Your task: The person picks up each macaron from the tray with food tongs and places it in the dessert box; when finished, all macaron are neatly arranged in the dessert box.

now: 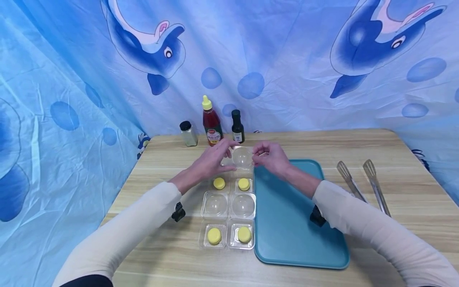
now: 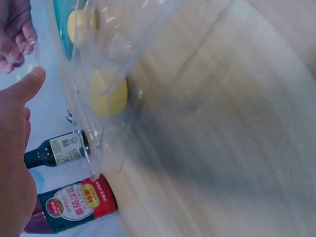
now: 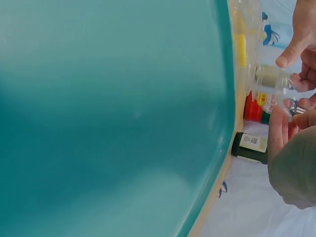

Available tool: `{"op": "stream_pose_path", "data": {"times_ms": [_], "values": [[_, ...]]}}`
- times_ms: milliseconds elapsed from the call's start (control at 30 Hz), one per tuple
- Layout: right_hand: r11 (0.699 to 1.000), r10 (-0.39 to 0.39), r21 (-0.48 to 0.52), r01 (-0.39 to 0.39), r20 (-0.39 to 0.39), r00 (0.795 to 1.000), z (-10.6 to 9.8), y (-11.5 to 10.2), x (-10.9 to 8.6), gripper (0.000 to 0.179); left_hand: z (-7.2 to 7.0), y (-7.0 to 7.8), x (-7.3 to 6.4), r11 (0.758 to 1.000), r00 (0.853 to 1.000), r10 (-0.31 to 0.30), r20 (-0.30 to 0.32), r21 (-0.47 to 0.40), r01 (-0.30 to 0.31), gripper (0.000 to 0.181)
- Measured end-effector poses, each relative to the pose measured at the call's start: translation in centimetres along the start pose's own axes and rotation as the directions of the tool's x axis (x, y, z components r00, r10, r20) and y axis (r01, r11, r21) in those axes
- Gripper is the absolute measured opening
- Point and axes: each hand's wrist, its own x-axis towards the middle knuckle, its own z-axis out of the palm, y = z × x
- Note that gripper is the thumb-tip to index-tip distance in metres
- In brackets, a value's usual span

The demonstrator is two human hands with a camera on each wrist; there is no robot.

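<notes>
Clear plastic clamshell boxes (image 1: 202,239) stand in the middle of the table with their domed lids lifted back. Yellow macarons (image 1: 214,236) sit in the near boxes, with further yellow macarons (image 1: 244,184) behind. At the far end, my right hand (image 1: 271,156) pinches the right edge of a domed clear lid (image 1: 242,156) between thumb and fingers. On the other side of that lid is my left hand (image 1: 215,158), thumb and fingers spread apart, the fingers near its left edge. In the left wrist view, the left thumb (image 2: 30,84) points straight toward the lid.
A teal tray (image 1: 297,223) lies right of the boxes, under my right forearm. Two metal tongs or slotted tools (image 1: 376,185) lie farther right. Behind the hands stand a red sauce bottle (image 1: 212,124), a dark bottle (image 1: 237,127) and a black-capped jar (image 1: 189,134), before a blue curtain.
</notes>
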Motion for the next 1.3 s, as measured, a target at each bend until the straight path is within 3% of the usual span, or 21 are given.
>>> {"op": "stream_pose_path", "data": {"times_ms": [167, 367, 567, 800, 900, 1000, 1100, 1167, 1233, 1300], "values": [[0.999, 0.003, -0.037, -0.003, -0.003, 1.000, 0.2, -0.2, -0.4, 0.010, 0.3, 0.1, -0.6, 0.998, 0.999, 0.037, -0.012, -0.048, -0.038, 0.071], [0.974, -0.079, -0.211, 0.085, 0.035, 0.996, 0.0, -0.3, -1.0, 0.011, 0.5, 0.2, -0.9, 0.996, 0.997, 0.068, -0.041, -0.061, -0.070, 0.038], [0.901, -0.258, -0.346, 0.262, 0.056, 0.964, 0.0, -0.4, -1.6, 0.018, 0.2, 0.6, -1.3, 0.992, 0.999, -0.036, 0.019, -0.124, 0.038, 0.023], [0.827, -0.405, -0.399, 0.396, 0.064, 0.912, 0.0, 0.3, -2.3, 0.023, 0.2, 0.5, -1.9, 0.962, 0.985, -0.075, 0.154, -0.248, 0.112, 0.037], [0.789, -0.457, -0.428, 0.440, 0.071, 0.887, 0.0, 0.6, -2.6, 0.022, 0.2, 0.6, -2.0, 0.938, 0.975, -0.102, 0.198, -0.308, 0.161, 0.043], [0.761, -0.489, -0.452, 0.465, 0.072, 0.869, 0.1, 0.8, -2.8, 0.022, 0.2, 0.6, -1.9, 0.892, 0.962, -0.134, 0.239, -0.394, 0.222, 0.048], [0.760, -0.482, -0.454, 0.465, 0.087, 0.872, 0.1, 0.9, -2.9, 0.022, 0.1, 0.7, -1.8, 0.842, 0.947, -0.148, 0.286, -0.465, 0.272, 0.053], [0.779, -0.449, -0.436, 0.450, 0.112, 0.886, 0.0, 0.9, -2.9, 0.022, 0.0, 0.7, -1.7, 0.819, 0.937, -0.150, 0.315, -0.491, 0.297, 0.055], [0.805, -0.395, -0.414, 0.425, 0.161, 0.905, -0.1, 1.0, -2.8, 0.022, -0.1, 0.7, -1.7, 0.817, 0.931, -0.150, 0.332, -0.489, 0.306, 0.057], [0.826, -0.326, -0.406, 0.391, 0.220, 0.919, -0.2, 1.0, -2.8, 0.022, -0.2, 0.6, -1.8, 0.836, 0.932, -0.143, 0.333, -0.463, 0.294, 0.059]]}}
